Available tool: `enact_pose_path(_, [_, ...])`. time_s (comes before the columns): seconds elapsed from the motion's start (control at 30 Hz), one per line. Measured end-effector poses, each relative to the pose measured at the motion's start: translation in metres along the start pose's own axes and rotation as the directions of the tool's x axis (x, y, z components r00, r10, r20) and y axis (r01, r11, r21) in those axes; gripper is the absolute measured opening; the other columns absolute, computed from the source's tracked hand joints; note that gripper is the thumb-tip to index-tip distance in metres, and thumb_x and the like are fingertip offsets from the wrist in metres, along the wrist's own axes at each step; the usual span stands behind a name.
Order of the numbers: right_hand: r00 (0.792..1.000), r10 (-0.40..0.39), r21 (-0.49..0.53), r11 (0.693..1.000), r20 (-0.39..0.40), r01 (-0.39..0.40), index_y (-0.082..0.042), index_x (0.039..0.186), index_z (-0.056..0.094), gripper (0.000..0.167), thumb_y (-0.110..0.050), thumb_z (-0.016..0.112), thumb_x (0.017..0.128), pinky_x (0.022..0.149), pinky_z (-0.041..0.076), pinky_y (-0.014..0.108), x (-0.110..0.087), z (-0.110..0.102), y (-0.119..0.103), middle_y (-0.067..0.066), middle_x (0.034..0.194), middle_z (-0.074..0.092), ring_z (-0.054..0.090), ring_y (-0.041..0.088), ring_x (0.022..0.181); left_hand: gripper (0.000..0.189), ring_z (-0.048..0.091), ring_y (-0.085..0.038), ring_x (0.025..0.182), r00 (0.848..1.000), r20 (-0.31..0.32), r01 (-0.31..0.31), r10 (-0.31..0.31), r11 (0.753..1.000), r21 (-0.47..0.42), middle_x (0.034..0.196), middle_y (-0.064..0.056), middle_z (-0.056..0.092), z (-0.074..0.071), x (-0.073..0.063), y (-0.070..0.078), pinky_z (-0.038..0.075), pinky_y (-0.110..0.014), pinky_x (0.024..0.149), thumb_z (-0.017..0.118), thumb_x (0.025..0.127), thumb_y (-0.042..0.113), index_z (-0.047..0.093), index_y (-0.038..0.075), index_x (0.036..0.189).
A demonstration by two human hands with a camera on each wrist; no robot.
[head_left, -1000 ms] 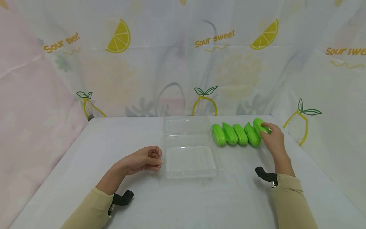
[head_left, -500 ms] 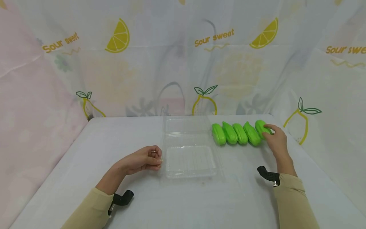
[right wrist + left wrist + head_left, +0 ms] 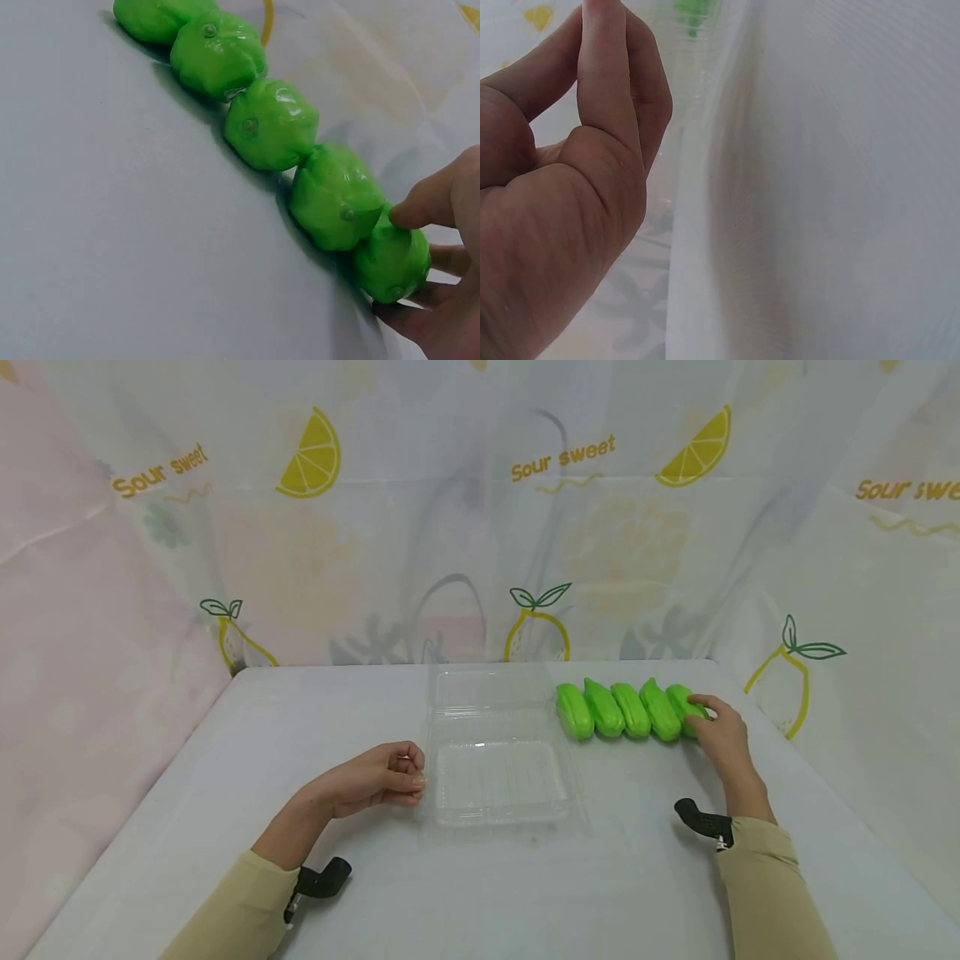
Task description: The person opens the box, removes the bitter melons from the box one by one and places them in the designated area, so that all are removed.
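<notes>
A row of several glossy green toy vegetables (image 3: pixel 632 711), plump, ribbed and elongated, lies at the back right. My right hand (image 3: pixel 723 733) grips the rightmost green toy vegetable (image 3: pixel 681 702), thumb on one side and fingers on the other. In the right wrist view this green toy vegetable (image 3: pixel 391 264) touches its neighbour (image 3: pixel 336 196). A clear plastic clamshell box (image 3: pixel 504 818) lies unfolded in the middle, lid towards the back. At its left edge my left hand (image 3: pixel 375 777) has curled fingers and pinches the rim. The left wrist view shows the left hand (image 3: pixel 592 180) with its fingertips cut off.
A white-covered table (image 3: pixel 480 893) carries everything. Behind it and at both sides hangs a printed cloth (image 3: pixel 420 527) with lemon drawings. A black wrist camera (image 3: pixel 701 821) sits by the right sleeve, another black wrist camera (image 3: pixel 322 881) by the left.
My right hand has first drawn the rightmost green toy vegetable rightward, then nearer to me, so it lies level with the row. The left hand and the box have stayed put.
</notes>
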State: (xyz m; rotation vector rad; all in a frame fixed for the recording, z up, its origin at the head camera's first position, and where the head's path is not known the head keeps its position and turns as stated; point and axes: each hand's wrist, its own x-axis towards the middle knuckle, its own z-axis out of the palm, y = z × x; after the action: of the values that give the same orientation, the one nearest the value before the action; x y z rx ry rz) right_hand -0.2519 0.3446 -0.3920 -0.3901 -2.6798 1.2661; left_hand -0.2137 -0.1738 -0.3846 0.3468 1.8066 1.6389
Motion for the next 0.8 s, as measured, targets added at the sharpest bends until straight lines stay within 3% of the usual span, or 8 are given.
enact_pose_path(0.2, [1.0,-0.014,0.019,1.0,-0.009,0.014,-0.004,0.147,0.044,0.05,-0.017,0.047,0.098,0.103,0.043,0.054,-0.0028,0.0017,0.0005,0.025,0.159,0.029,0.037,0.049,0.139,0.027,0.067,-0.012,0.083,1.0,0.003,-0.004,0.004,1.0,-0.003,0.089,-0.003,0.056,-0.0005,0.0002,-0.0009,0.061,-0.022,0.077,0.065,0.095,0.006,0.044,0.0,0.11])
enact_pose_path(0.47, [0.999,-0.038,0.014,0.999,-0.002,0.038,-0.003,0.15,0.038,0.054,-0.021,0.046,0.1,0.109,0.039,0.06,-0.0056,0.0008,0.001,0.027,0.158,0.031,0.034,0.052,0.14,0.027,0.067,-0.012,0.084,1.0,0.013,-0.006,0.006,1.0,-0.024,0.089,-0.003,0.056,-0.0012,0.0008,-0.0019,0.061,-0.023,0.078,0.067,0.094,0.008,0.045,0.003,0.109])
enact_pose_path(0.8, [1.0,-0.01,-0.009,1.0,-0.017,0.009,-0.003,0.151,0.036,0.055,-0.028,0.044,0.102,0.111,0.038,0.061,-0.0023,0.001,0.0032,0.027,0.158,0.029,0.033,0.049,0.142,0.028,0.067,-0.012,0.086,1.0,0.025,-0.002,0.003,0.999,-0.041,0.09,-0.002,0.056,-0.002,0.0005,-0.0028,0.06,-0.023,0.08,0.067,0.094,0.007,0.045,0.002,0.111])
